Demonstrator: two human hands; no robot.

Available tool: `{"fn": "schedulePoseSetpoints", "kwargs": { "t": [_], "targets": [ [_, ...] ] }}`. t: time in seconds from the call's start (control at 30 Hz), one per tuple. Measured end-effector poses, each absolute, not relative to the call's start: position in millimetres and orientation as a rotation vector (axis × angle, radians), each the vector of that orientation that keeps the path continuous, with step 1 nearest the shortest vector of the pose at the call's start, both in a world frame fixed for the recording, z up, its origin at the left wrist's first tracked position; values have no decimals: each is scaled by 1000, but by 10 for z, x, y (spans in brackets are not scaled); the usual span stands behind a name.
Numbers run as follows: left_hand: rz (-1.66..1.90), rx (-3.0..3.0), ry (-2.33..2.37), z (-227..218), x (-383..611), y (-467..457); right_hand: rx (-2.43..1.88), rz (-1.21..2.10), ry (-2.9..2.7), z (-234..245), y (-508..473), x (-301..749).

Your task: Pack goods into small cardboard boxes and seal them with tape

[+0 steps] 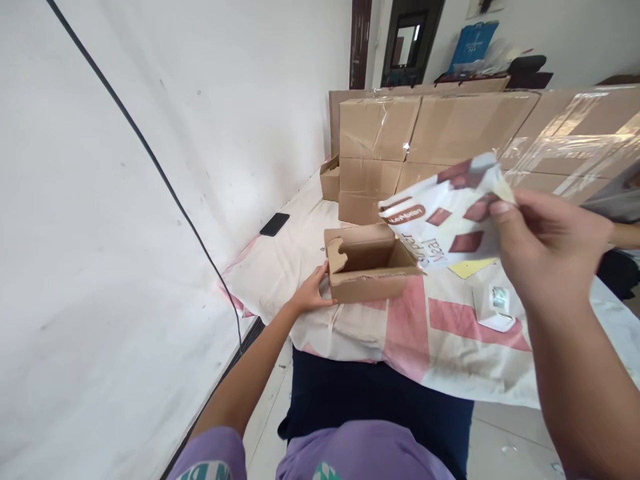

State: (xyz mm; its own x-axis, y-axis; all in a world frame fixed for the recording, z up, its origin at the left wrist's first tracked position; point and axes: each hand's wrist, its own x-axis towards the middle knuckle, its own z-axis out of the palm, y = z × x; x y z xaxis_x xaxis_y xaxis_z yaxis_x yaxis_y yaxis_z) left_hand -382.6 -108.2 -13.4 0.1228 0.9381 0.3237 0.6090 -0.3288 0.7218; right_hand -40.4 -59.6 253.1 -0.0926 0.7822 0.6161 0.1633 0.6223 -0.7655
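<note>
A small open cardboard box (370, 287) sits on the cloth-covered table, its flaps raised and its inside partly visible. My left hand (313, 291) grips the box's near left corner, thumb along the front and fingers at the left side. Pinched at one end in my right hand (530, 233) is a white pouch (440, 217) printed with dark red diamonds and lettering. It hangs tilted in the air above the right part of the box. Whether the pouch is full cannot be made out.
Taped cardboard cartons (450, 127) form a wall behind the table. A black phone (275, 225) lies near the white wall. To the right are a white dispenser-like object (494, 307) and yellow paper (470, 268). Another person's arm (626, 235) shows at the right edge.
</note>
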Motion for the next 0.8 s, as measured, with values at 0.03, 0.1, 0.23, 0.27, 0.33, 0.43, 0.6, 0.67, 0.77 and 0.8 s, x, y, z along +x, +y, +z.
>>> {"fn": "schedulePoseSetpoints", "kwargs": {
  "t": [0.03,0.1,0.23,0.27,0.33,0.43,0.6,0.67,0.77,0.8],
  "targets": [
    [1045,2024,1457,-130,-3748,-1102,-770,672,-1640,2554,-529,-491],
    [1010,2069,1411,-122,-3626,-1136,-755,770,-1757,2511,-367,-644],
    [989,2131,1446,-102,-3545,-1161,-878,522,-2254,2271,-120,-771],
    [983,2143,1453,-101,-3547,-1158,-907,390,-2376,2218,-97,-771],
    [978,2160,1457,-107,-3559,-1147,-965,193,-2548,2134,-96,-769],
    [976,2168,1454,-136,-3573,-1130,-1040,40,-2746,2021,-160,-835],
    [962,2160,1469,-158,-3565,-1124,-872,-48,-3198,1809,-262,-1158],
    [956,2160,1472,-153,-3559,-1130,-793,142,-3237,1796,-271,-1247],
    [955,2175,1488,-176,-3576,-1146,-657,598,-3080,1869,-259,-1155],
    [958,2198,1496,-195,-3589,-1152,-647,688,-2969,1892,-255,-1052]
  ]
}}
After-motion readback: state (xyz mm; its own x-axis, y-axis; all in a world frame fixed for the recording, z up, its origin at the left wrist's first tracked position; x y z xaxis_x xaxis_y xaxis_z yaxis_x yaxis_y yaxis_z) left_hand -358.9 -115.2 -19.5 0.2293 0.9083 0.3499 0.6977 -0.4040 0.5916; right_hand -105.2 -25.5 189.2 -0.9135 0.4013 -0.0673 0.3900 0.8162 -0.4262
